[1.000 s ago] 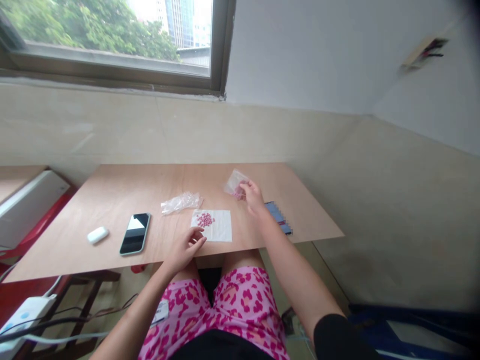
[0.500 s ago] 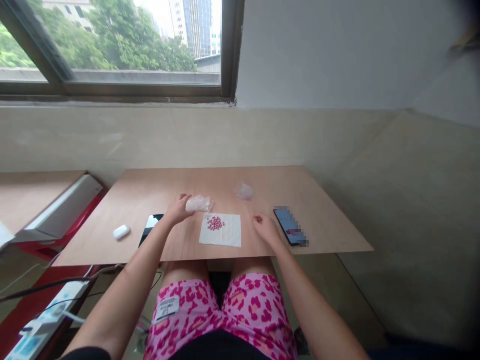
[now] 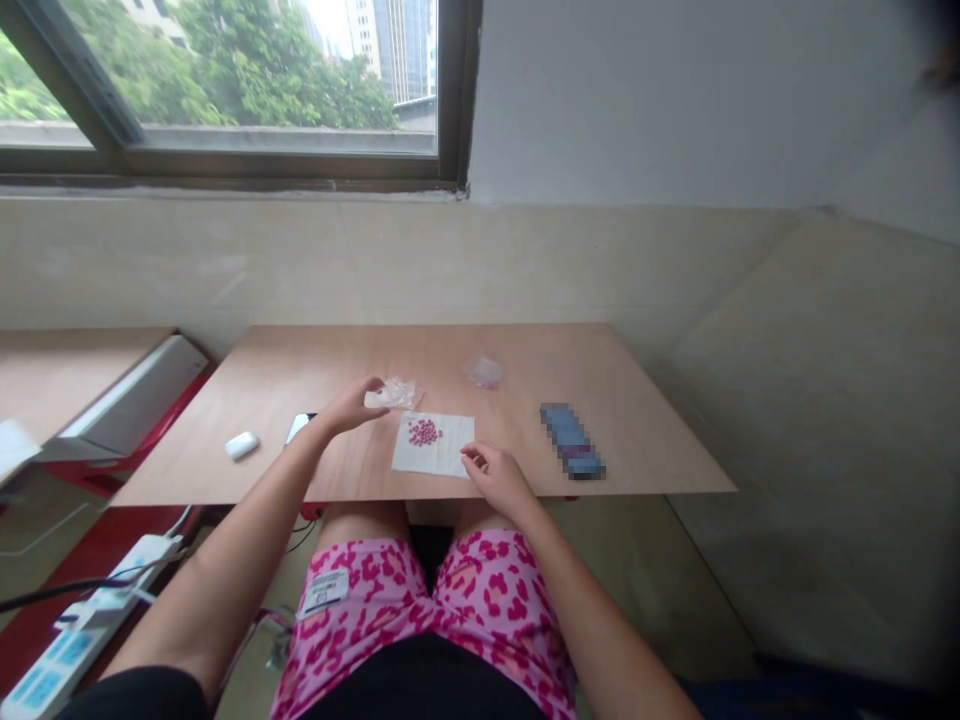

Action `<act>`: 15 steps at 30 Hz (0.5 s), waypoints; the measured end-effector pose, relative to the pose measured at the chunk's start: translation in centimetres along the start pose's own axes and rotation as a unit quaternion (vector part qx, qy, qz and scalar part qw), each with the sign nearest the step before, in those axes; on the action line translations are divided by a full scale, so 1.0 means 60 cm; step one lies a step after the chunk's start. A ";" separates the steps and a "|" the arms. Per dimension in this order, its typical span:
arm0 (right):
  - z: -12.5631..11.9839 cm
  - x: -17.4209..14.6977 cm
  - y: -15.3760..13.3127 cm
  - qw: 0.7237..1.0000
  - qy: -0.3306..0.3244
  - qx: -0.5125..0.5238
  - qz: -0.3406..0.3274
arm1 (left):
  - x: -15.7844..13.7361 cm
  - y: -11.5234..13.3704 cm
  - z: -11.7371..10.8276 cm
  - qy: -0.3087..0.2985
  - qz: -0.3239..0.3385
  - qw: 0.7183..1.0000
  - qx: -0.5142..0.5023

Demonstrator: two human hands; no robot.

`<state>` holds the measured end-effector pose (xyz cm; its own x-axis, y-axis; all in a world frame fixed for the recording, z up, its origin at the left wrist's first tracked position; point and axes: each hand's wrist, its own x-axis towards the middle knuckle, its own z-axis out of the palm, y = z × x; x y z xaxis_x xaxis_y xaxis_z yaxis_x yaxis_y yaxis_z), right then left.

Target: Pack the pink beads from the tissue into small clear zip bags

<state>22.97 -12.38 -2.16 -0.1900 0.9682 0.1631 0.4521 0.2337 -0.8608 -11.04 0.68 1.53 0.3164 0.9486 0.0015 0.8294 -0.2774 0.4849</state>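
My left hand (image 3: pixel 358 405) is at the left end of a crumpled clear plastic bag (image 3: pixel 401 392), its thumb and fingers closed around that end. Below the bag lies a square white napkin (image 3: pixel 442 460), with a cluster of small pinkish-red beads (image 3: pixel 424 432) on its upper left part. At the napkin's lower right edge is my right hand (image 3: pixel 493 475), palm turned down and fingers curled in; what they hold, if anything, is hidden. A second small clear bag (image 3: pixel 486 373), with some pink at its bottom, rests farther back on the table.
A phone with a blurred screen (image 3: pixel 574 442) lies at the right of the wooden table (image 3: pixel 652 455). On the left are a white earbud case (image 3: pixel 241 445) and another phone (image 3: pixel 298 427), partly behind my left forearm. A power strip (image 3: pixel 90 620) sits below left.
My right hand has moved left to the napkin's edge and turned palm down; reddish bits showed in its palm before. My left hand stays at the bag. The view has shifted slightly.
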 end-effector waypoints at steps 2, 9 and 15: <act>0.008 -0.006 -0.020 0.999 -0.012 0.028 -0.009 | -0.042 0.040 0.011 0.011 0.034 0.998 -0.056; 0.048 -0.044 -0.075 0.988 -0.058 0.145 0.023 | -0.189 0.170 0.110 -0.020 0.145 0.981 -0.129; 0.071 -0.067 -0.081 0.982 -0.095 0.157 0.032 | -0.227 0.170 0.157 0.001 0.125 0.977 -0.175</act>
<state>17.81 -17.78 -0.70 -0.3428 0.9387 0.0363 0.1830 0.1046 -0.9775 -2.54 -16.51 -1.81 0.4880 0.8581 0.1596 0.5174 -0.4317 0.7389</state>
